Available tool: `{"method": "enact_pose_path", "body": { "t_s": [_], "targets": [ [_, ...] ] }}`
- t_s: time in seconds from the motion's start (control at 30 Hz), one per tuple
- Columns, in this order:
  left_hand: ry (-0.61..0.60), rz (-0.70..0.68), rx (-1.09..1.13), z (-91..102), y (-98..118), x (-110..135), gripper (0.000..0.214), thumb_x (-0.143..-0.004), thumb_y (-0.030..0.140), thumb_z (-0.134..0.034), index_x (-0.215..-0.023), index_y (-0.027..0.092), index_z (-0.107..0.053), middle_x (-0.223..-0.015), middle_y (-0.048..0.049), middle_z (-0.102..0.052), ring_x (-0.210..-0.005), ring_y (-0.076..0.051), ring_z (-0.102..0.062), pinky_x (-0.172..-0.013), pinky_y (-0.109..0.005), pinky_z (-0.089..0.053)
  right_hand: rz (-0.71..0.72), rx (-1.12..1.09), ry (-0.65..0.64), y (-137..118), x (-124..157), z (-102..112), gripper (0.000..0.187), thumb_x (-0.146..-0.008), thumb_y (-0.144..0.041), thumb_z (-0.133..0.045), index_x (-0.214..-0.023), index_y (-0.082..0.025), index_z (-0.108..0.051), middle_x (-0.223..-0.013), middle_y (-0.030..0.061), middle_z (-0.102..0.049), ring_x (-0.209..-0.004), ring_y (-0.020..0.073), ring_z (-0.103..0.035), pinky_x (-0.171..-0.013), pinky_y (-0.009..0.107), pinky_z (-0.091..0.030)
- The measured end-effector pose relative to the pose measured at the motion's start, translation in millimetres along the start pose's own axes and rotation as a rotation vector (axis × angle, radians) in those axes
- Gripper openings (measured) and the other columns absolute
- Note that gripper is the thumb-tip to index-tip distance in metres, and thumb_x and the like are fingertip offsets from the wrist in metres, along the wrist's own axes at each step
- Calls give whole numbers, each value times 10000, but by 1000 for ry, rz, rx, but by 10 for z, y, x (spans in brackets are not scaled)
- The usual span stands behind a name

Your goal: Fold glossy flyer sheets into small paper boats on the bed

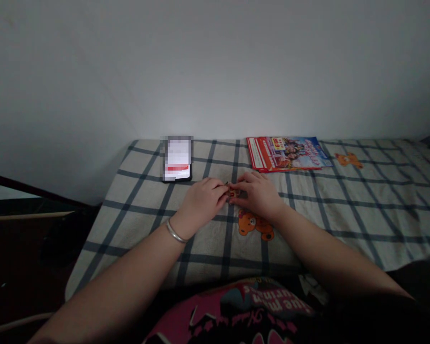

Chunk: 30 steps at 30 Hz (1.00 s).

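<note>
My left hand (205, 199), a silver bangle (175, 231) on its wrist, meets my right hand (260, 192) low over the checked cloth. Between their fingertips is a small brownish thing with bits of red and gold (232, 193); its kind is too small and too covered to make out. Thumb and fingers of both hands are closed on it, the left hand from one side and the right from the other. An orange bear printed on the cloth (252, 224) lies just below the right hand.
A lit phone (178, 160), its screen blurred out, lies near the wall (215, 71) at the left. Colourful printed leaflets (290, 153) lie stacked beyond my right hand. The cloth-covered surface (129, 200) ends at the left, above a dark area.
</note>
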<state>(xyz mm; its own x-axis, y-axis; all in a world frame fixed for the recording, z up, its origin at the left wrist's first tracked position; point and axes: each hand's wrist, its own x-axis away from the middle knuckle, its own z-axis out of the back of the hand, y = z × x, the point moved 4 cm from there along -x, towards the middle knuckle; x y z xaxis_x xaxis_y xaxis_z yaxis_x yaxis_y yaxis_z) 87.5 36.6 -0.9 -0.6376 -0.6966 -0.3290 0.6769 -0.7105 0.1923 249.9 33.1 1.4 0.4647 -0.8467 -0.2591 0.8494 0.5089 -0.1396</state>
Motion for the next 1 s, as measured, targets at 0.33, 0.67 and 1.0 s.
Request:
{"method": "enact_pose_path", "body": {
  "t_s": [0.33,0.67,1.0],
  "targets": [
    [-51,28,-146,15,85,-40,166,-911,245,-594,-827,172,-716,-804,-43,-652,-774,-195,-599,-708,-342,-452,-59,106,-17,-48,25,9,362,-805,-552,-707,-789,-192,-675,-849,53,-696,-862,236,-591,-756,354,-351],
    [-44,10,-186,13,83,-48,184,-916,248,-603,-1060,182,-696,-847,-57,-609,-852,-230,-576,-734,-357,-454,-114,121,-48,-64,34,15,376,-831,-567,-670,-783,-194,-666,-796,57,-693,-742,212,-616,-643,330,-345],
    [-160,-81,-82,103,-49,42,173,-932,264,-587,-912,173,-733,-913,-53,-651,-856,-189,-615,-719,-310,-474,-174,104,-64,-76,51,25,409,-843,-602,-636,-772,-199,-642,-778,35,-683,-681,182,-612,-560,306,-289]
  ]
}}
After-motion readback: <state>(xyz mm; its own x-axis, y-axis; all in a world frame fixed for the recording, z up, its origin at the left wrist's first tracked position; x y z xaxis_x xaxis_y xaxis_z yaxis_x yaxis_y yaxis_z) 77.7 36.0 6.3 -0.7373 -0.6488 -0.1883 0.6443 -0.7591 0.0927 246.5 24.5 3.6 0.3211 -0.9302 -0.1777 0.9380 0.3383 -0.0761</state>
